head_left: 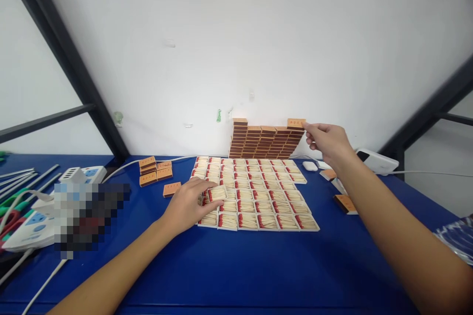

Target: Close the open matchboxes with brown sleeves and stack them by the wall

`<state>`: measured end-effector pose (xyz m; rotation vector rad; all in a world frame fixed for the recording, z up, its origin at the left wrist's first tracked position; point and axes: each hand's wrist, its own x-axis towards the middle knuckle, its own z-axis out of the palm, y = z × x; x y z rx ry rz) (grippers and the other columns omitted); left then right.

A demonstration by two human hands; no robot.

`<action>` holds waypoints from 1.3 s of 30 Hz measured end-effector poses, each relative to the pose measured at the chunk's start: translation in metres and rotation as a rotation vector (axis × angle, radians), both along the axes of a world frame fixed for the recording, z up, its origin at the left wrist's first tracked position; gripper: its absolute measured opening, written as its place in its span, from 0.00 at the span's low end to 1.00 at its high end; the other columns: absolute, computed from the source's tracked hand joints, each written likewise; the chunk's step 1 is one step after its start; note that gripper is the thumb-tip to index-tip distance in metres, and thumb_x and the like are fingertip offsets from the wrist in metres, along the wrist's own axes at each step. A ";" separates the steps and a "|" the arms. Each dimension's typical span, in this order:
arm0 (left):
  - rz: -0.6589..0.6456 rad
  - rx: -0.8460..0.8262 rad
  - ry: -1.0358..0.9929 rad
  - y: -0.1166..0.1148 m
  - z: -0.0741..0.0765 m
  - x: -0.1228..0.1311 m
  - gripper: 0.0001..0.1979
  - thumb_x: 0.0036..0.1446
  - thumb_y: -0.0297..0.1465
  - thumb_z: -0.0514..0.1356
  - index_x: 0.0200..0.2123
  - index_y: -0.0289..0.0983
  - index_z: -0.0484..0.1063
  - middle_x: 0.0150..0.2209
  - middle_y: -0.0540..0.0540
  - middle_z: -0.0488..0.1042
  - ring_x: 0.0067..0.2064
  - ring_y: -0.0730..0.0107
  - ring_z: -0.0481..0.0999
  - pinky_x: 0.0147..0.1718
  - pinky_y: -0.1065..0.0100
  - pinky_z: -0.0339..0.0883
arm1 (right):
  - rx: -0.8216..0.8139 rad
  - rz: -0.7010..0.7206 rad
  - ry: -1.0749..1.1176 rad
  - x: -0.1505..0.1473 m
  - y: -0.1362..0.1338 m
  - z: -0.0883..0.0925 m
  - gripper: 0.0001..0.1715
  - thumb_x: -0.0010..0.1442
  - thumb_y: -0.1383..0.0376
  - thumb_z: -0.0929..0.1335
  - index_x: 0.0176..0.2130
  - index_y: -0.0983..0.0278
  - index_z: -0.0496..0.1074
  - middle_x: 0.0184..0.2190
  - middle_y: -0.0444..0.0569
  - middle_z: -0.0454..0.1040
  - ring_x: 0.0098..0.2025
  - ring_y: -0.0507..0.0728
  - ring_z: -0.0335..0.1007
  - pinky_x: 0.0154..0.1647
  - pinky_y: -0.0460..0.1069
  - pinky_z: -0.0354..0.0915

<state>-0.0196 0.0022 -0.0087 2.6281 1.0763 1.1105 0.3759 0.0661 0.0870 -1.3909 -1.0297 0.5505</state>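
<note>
Between the thumb and fingers of my left hand (188, 203) is a matchbox tray (218, 193) filled with red-tipped matches, held over the left part of a grid of similar trays (257, 221). At the top right corner of a stacked wall of matchbox sleeves (264, 142), my right hand (328, 140) pinches the end of an orange matchbox sleeve (295, 122). That sleeve sits on or just above the stack; I cannot tell which. Another sleeve (240, 121) tops the stack's left end.
Several matchboxes (157, 175) are piled left of the grid, with a single one (172, 189) nearby. A white earbud case (309, 166), a white device (380, 161) and a matchbox (346, 204) lie at right. Power strips (27, 236) and cables occupy the left.
</note>
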 end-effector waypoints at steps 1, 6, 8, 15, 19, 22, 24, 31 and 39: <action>0.000 0.003 0.004 0.000 0.000 0.000 0.18 0.62 0.40 0.71 0.51 0.39 0.80 0.44 0.41 0.85 0.46 0.55 0.84 0.46 0.54 0.80 | -0.005 0.027 -0.011 -0.008 0.005 0.002 0.22 0.59 0.54 0.78 0.25 0.63 0.71 0.21 0.45 0.67 0.21 0.49 0.61 0.16 0.43 0.58; -0.022 0.029 0.020 0.000 -0.002 0.000 0.17 0.62 0.39 0.72 0.51 0.37 0.79 0.43 0.42 0.84 0.44 0.56 0.84 0.45 0.55 0.80 | -0.068 0.131 -0.019 -0.066 0.027 0.010 0.21 0.66 0.61 0.75 0.24 0.64 0.71 0.19 0.46 0.68 0.20 0.48 0.60 0.16 0.42 0.57; -0.027 0.042 0.018 0.001 -0.003 0.000 0.18 0.61 0.38 0.72 0.51 0.37 0.79 0.43 0.42 0.84 0.44 0.57 0.84 0.45 0.55 0.79 | -0.082 0.115 -0.017 -0.084 0.035 0.012 0.21 0.67 0.64 0.74 0.23 0.64 0.70 0.19 0.46 0.68 0.19 0.47 0.61 0.16 0.42 0.56; -0.060 0.089 0.019 -0.002 0.000 0.002 0.17 0.62 0.36 0.72 0.51 0.35 0.78 0.44 0.41 0.84 0.44 0.57 0.82 0.45 0.55 0.79 | -0.100 0.043 -0.106 -0.095 0.048 0.008 0.17 0.68 0.65 0.72 0.27 0.65 0.73 0.24 0.48 0.75 0.20 0.48 0.65 0.15 0.42 0.58; -0.064 0.077 0.042 -0.004 -0.001 0.005 0.17 0.63 0.38 0.71 0.50 0.36 0.78 0.43 0.41 0.84 0.44 0.56 0.83 0.44 0.54 0.78 | -0.094 0.009 -0.150 -0.092 0.048 0.002 0.11 0.66 0.63 0.74 0.33 0.66 0.75 0.30 0.51 0.80 0.20 0.48 0.68 0.17 0.43 0.62; -0.069 0.067 0.047 -0.004 -0.002 0.006 0.18 0.62 0.39 0.71 0.51 0.36 0.78 0.43 0.42 0.84 0.45 0.55 0.83 0.45 0.54 0.78 | -0.099 -0.008 -0.219 -0.090 0.049 -0.003 0.11 0.66 0.61 0.75 0.34 0.66 0.76 0.32 0.51 0.82 0.21 0.50 0.71 0.20 0.45 0.64; -0.073 0.065 0.046 -0.004 -0.003 0.006 0.18 0.62 0.39 0.71 0.51 0.36 0.78 0.43 0.42 0.84 0.45 0.55 0.83 0.45 0.54 0.78 | -0.083 -0.004 -0.272 -0.088 0.050 -0.006 0.11 0.66 0.61 0.74 0.35 0.65 0.77 0.31 0.50 0.81 0.22 0.51 0.72 0.23 0.46 0.66; -0.080 0.058 0.040 -0.003 -0.005 0.006 0.19 0.63 0.40 0.71 0.51 0.37 0.79 0.42 0.41 0.84 0.44 0.55 0.83 0.44 0.54 0.78 | 0.036 -0.030 -0.451 -0.088 0.040 -0.009 0.09 0.67 0.61 0.72 0.40 0.65 0.79 0.27 0.47 0.78 0.26 0.55 0.73 0.33 0.51 0.68; -0.145 0.049 -0.048 -0.011 0.002 0.012 0.18 0.64 0.39 0.70 0.53 0.38 0.79 0.45 0.41 0.84 0.45 0.58 0.83 0.46 0.56 0.78 | -0.363 0.738 -0.339 -0.128 -0.066 -0.047 0.23 0.64 0.47 0.73 0.39 0.64 0.79 0.34 0.52 0.81 0.25 0.53 0.73 0.18 0.46 0.62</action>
